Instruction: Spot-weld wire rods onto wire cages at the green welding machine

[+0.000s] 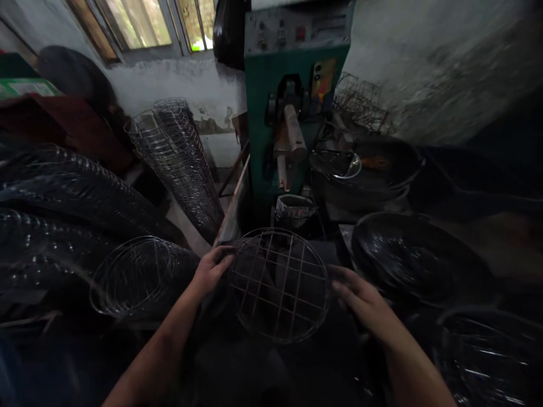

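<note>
A round wire grate (289, 265) with a crossed grid inside its rim is held up in front of me, tilted. My left hand (214, 268) pinches its upper left rim between thumb and fingers. On the other side, my right hand (353, 289) grips the right rim, with its fingertips in shadow. Beyond the grate stands a green machine (265, 79) with a control panel on top. Its two rust-marked metal electrodes (296, 135) point toward me, just above and behind the grate.
Tall stacks of wire rings (173, 158) lean at the left, with another ring bundle (131, 277) nearer my left forearm. Dark basins (382, 164) and a round tray of wire pieces (399, 254) sit at the right. A phone (323, 79) is on the machine's front.
</note>
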`<state>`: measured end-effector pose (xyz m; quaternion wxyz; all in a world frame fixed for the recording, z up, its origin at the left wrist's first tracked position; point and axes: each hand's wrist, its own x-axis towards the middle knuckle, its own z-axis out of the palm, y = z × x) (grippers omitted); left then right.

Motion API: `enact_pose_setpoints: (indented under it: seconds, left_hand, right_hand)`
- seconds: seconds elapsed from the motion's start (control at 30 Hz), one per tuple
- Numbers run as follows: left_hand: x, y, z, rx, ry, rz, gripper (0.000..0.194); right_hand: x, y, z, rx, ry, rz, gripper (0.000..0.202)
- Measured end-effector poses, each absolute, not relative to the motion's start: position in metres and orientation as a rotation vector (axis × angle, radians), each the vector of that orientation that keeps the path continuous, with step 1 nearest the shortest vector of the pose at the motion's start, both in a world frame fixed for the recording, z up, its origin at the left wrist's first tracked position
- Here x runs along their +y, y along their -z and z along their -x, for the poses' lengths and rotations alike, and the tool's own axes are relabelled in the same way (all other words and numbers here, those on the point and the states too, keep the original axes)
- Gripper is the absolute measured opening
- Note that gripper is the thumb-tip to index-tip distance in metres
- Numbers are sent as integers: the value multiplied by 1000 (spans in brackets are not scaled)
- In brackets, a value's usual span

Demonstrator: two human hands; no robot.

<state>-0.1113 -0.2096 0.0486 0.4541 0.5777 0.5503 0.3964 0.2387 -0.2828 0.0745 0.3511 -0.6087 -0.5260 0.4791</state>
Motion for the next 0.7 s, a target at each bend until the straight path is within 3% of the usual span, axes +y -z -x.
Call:
enact_pose_setpoints:
  seconds: [0.2,0.4,0.7]
  left_hand:
    - [-197,-40,106,1278,-989,-1349,51]
    - [-191,-33,107,1291,-887,-1454,45]
    - [-199,-32,105,1310,-921,-1475,48]
  right_hand:
    - [-290,-78,-236,-1085,-1462,1489,73]
    - [-287,-57,-229,-867,-1478,1459,86]
    - [-286,-53,-224,-1007,-1394,1523,82]
